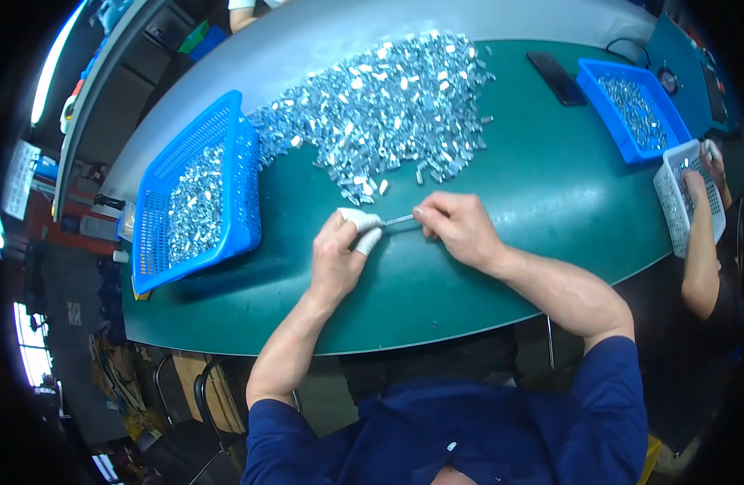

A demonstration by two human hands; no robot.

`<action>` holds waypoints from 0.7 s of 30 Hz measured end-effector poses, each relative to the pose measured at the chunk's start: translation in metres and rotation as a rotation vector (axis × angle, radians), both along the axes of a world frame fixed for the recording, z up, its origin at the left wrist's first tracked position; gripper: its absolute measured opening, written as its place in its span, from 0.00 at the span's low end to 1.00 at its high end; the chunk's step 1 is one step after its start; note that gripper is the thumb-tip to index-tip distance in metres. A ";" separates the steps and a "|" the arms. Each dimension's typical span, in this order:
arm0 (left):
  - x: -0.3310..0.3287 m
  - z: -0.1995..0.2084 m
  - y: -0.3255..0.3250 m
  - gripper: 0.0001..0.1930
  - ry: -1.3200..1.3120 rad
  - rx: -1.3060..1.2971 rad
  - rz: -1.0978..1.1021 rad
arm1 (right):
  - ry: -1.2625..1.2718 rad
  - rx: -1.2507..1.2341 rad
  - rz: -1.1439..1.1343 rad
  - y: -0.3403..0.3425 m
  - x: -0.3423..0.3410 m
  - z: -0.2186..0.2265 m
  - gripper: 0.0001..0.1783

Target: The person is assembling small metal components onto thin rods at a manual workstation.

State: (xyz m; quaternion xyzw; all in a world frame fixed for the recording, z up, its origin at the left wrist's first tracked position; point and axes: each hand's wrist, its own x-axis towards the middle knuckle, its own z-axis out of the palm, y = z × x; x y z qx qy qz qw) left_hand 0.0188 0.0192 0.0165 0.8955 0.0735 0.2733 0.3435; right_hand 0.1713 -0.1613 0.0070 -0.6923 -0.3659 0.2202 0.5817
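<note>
Over the green tabletop, in front of a heap of small silvery metal parts (388,113), my two hands meet. White coverings wrap the thumb and a finger of my left hand (334,259), which is closed in a pinch; whatever sits between those fingertips is too small and hidden to name. My right hand (467,232) is bare and grips a thin metal rod (399,220) between thumb and fingers. The rod points left, and its far end reaches the covered fingertips of the left hand.
A blue slotted basket (251,190) with metal parts stands at left. At right are a black phone (556,78), a blue tray (627,151) of parts and a white basket (678,212), where a co-worker's hands (695,184) work. Another person's arm (244,18) shows at the far edge.
</note>
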 end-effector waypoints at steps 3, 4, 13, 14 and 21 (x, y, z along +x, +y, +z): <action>-0.001 0.001 -0.004 0.11 0.006 0.023 -0.077 | 0.001 -0.004 0.028 -0.003 -0.003 -0.002 0.15; -0.001 0.001 -0.005 0.11 0.010 0.011 -0.084 | 0.033 -0.012 0.033 -0.003 -0.002 -0.001 0.16; -0.005 0.004 -0.012 0.10 -0.009 -0.050 -0.130 | 0.029 -0.149 0.117 -0.005 -0.010 0.003 0.23; -0.004 0.003 -0.012 0.11 0.006 -0.029 -0.136 | 0.032 -0.127 0.119 -0.005 -0.012 0.003 0.24; -0.004 0.010 -0.015 0.12 0.127 -0.202 -0.142 | -0.027 0.000 0.111 -0.004 -0.013 0.002 0.24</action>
